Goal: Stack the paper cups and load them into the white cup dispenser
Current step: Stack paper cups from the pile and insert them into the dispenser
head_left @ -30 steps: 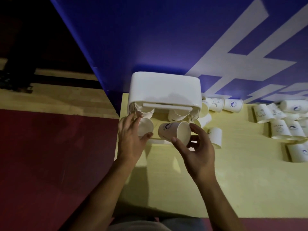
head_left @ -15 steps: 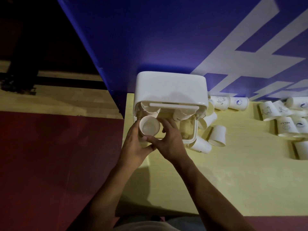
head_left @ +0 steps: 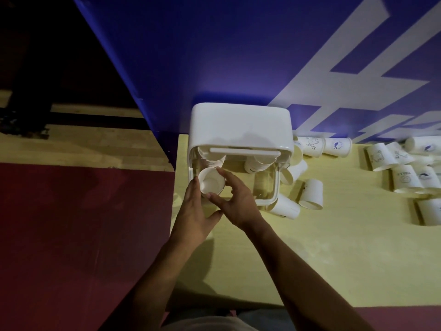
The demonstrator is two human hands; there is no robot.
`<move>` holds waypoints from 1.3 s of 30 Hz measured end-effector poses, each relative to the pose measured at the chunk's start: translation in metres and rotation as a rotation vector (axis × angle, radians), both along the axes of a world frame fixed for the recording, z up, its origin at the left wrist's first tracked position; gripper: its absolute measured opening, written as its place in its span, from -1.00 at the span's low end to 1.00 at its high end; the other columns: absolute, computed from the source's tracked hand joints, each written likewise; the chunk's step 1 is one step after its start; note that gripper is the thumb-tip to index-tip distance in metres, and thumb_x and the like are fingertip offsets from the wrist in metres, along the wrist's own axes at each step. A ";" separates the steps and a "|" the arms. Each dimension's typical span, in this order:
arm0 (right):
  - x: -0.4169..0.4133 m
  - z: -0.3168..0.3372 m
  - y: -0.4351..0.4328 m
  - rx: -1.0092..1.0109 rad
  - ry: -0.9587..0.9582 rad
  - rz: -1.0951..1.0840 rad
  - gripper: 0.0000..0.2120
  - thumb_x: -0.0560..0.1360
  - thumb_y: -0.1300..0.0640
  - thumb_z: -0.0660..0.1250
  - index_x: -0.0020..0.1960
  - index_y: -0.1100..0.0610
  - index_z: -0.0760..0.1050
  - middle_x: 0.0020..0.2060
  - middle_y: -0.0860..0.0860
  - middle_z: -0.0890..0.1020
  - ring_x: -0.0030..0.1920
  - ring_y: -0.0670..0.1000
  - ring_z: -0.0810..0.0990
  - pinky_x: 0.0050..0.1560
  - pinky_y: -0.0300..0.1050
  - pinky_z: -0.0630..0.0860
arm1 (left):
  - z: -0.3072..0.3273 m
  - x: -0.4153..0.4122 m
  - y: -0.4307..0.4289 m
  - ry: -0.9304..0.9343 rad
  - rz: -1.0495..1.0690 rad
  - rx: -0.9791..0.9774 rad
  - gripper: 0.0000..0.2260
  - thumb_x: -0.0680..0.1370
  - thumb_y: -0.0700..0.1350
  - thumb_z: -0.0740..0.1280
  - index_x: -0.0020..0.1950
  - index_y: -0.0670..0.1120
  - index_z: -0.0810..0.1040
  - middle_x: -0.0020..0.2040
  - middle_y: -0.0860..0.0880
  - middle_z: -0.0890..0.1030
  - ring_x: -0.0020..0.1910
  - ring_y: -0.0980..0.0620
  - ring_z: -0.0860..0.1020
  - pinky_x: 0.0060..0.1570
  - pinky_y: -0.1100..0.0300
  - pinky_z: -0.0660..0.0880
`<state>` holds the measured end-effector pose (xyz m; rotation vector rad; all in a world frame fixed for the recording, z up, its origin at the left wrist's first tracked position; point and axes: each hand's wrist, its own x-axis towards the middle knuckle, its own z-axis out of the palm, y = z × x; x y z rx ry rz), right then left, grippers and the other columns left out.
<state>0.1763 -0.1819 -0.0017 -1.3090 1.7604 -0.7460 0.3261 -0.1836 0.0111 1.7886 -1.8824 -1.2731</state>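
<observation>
brings the right hand point(head_left: 235, 201) across beside the left hand point(head_left: 194, 211), pinching the paper cup point(head_left: 212, 181) by its rim at the left stack point(head_left: 212, 158) in the white cup dispenser point(head_left: 238, 125), left fingers flat alongside. keep square; press straight in.

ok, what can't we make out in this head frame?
Cup count in the white cup dispenser: head view, its lid covers the stacks.
Left hand grip on the paper cup: head view, hidden behind cup and hand.
Rightmost loose cups: head view, cut by frame edge.
Cup prints: head view, too small, dim.
</observation>
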 end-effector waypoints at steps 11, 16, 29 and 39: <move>-0.061 0.014 0.072 -0.001 -0.029 -0.335 -0.74 0.58 0.05 0.43 0.27 -0.07 0.59 0.11 -0.16 0.69 0.04 -0.17 0.66 0.06 -0.19 0.58 | 0.044 -0.065 0.043 0.049 0.006 -0.389 -0.45 0.52 -0.08 0.44 0.48 -0.08 0.39 0.39 -0.13 0.51 0.32 -0.04 0.51 0.18 0.20 0.45; -0.135 0.012 0.125 0.059 0.005 -0.590 -0.81 0.59 0.23 0.39 0.16 0.08 0.68 -0.06 -0.13 0.73 -0.08 -0.21 0.66 -0.10 -0.40 0.50 | 0.036 -0.167 0.042 0.012 -0.275 -0.280 -0.46 0.56 0.05 0.41 0.50 -0.01 0.36 0.42 0.01 0.46 0.36 -0.01 0.46 0.20 0.13 0.50; -0.299 0.002 0.199 0.195 -0.044 -0.702 -0.85 0.62 0.16 0.36 0.06 -0.07 0.64 -0.12 -0.12 0.72 -0.05 -0.04 0.70 -0.04 -0.13 0.65 | -0.046 -0.336 0.031 -0.629 -0.375 -0.141 -0.33 0.50 0.33 0.34 0.41 -0.12 0.40 0.30 -0.10 0.56 0.26 -0.09 0.49 0.21 0.03 0.39; -0.417 -0.008 0.050 0.125 0.192 -0.278 -0.47 0.51 0.08 0.52 0.43 0.14 0.48 0.29 0.08 0.58 0.06 0.08 0.63 0.17 0.04 0.59 | -0.020 -0.354 0.038 -0.227 -0.104 -0.086 -0.40 0.40 0.05 0.57 0.36 -0.03 0.43 0.24 -0.04 0.43 0.12 -0.13 0.55 0.00 0.01 0.55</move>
